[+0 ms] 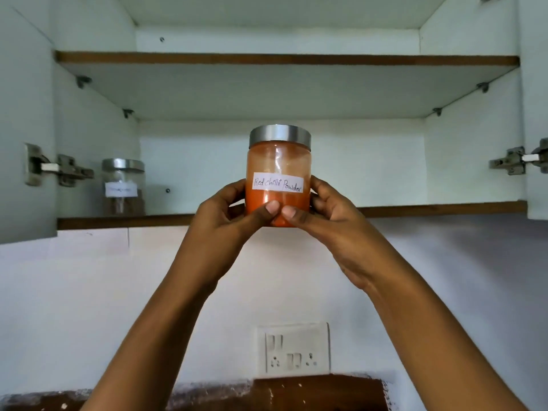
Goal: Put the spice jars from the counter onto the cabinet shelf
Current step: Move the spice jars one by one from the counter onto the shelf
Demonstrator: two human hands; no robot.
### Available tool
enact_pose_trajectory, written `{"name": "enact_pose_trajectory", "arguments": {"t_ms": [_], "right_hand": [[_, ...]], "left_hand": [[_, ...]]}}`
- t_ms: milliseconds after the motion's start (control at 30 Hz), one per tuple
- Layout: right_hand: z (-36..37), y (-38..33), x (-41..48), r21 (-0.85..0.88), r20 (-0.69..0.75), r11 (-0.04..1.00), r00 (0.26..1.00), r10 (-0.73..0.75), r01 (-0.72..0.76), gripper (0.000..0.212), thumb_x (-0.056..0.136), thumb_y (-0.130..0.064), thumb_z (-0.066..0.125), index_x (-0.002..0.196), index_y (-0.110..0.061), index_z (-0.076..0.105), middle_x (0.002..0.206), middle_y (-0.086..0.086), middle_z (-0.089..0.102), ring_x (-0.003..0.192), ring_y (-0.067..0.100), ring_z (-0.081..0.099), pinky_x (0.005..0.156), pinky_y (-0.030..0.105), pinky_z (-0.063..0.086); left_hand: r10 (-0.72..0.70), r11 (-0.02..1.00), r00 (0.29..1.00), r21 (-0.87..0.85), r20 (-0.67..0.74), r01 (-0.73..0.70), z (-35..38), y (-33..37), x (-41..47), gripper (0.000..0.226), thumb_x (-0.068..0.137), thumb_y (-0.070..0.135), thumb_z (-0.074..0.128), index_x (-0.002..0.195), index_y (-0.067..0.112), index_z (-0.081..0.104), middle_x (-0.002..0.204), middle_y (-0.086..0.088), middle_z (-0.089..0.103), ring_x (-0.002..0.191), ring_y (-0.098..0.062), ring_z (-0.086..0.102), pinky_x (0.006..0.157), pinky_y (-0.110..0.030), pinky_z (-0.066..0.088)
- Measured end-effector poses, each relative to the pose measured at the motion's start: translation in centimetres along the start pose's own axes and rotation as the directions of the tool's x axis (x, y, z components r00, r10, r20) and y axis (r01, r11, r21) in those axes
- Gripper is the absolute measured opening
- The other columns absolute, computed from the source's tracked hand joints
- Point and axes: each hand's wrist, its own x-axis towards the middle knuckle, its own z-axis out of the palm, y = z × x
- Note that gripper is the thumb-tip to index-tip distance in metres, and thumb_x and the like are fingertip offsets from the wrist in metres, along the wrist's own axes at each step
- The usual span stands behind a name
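An open white wall cabinet (468, 40) fills twelve o'clock, its upper shelf (284, 59) edged in brown. A steel hinge (59, 169) sits at nine o'clock, another hinge (510, 164) at three. Below, a pale wall (89, 292) carries a white switch-and-socket plate (293, 348) at six o'clock, above a brown speckled counter (296, 393).

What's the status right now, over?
Left hand and right hand grip red chilli jar, upright, before lower shelf. Brown jar shelved far left. Nothing blocking.

A home kitchen: an open wall cabinet (370, 161) with a hand-labelled spice jar (123, 188) at its left, a wall socket (293, 348) above the brown counter (311, 393).
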Motion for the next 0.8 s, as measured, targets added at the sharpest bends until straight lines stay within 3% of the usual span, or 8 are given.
{"name": "enact_pose_trajectory", "arguments": {"t_ms": [133,300,400,567,667,800], "right_hand": [[3.7,-0.5,5.3,-0.029,0.035,0.999,0.999,0.024,-0.023,0.053,0.081,-0.023,0.071,0.128,-0.028,0.048,0.12,-0.002,0.065,0.111,0.014,0.062,0.097,0.029,0.047],[8.2,0.6,11.0,-0.102,0.074,0.99,0.992,0.1,-0.092,0.056,0.076,-0.015,0.075,0.126,-0.02,0.05,0.119,0.005,0.065,0.11,0.019,0.062,0.104,0.036,0.045],[10.4,1.1,13.4,-0.181,0.084,0.976,0.987,0.135,-0.118,0.063,0.076,-0.012,0.075,0.132,-0.014,0.047,0.116,0.002,0.061,0.106,0.017,0.057,0.098,0.03,0.043],[13.1,2.8,16.7,-0.189,0.062,0.958,0.971,0.231,-0.216,0.066,0.073,-0.003,0.076,0.132,-0.007,0.046,0.123,0.011,0.061,0.106,0.021,0.057,0.1,0.032,0.044],[14.2,3.9,18.2,-0.277,0.051,0.923,0.955,0.292,-0.268,0.066,0.071,-0.004,0.077,0.13,-0.003,0.048,0.123,0.012,0.061,0.113,0.025,0.056,0.1,0.033,0.045],[15.6,4.5,19.6,-0.373,0.06,0.874,0.932,0.359,-0.312,0.063,0.071,-0.006,0.078,0.127,-0.002,0.051,0.129,0.015,0.056,0.119,0.03,0.053,0.104,0.042,0.043]], "left_hand": [[-0.051,0.996,0.998,0.073,-0.033,0.053,-5.0,-0.4,3.6,0.068,0.069,0.044,0.076,0.13,0.021,0.055,0.114,-0.001,0.069,0.106,-0.018,0.064,0.1,-0.039,0.046],[-0.146,0.968,0.988,0.199,-0.042,0.151,-10.0,-2.0,6.7,0.045,0.085,0.028,0.067,0.127,0.017,0.055,0.115,0.002,0.064,0.11,-0.021,0.059,0.099,-0.039,0.044],[-0.181,0.936,0.982,0.298,-0.055,0.189,-12.0,-3.0,8.3,0.042,0.088,0.022,0.063,0.129,0.013,0.054,0.11,0.001,0.062,0.102,-0.017,0.057,0.087,-0.031,0.042],[-0.25,0.866,0.965,0.426,-0.082,0.261,-14.1,-4.5,10.7,0.037,0.087,0.017,0.065,0.123,0.008,0.058,0.102,-0.004,0.061,0.082,-0.011,0.054,0.063,-0.022,0.038],[-0.304,0.816,0.947,0.484,-0.103,0.315,-15.2,-5.9,11.9,0.038,0.084,0.018,0.068,0.119,0.006,0.059,0.108,-0.01,0.064,0.097,-0.021,0.057,0.071,-0.026,0.041],[-0.322,0.763,0.936,0.547,-0.141,0.345,-15.9,-7.4,12.9,0.044,0.083,0.021,0.07,0.122,0.005,0.056,0.116,-0.014,0.062,0.101,-0.024,0.058,0.085,-0.033,0.046]]}}
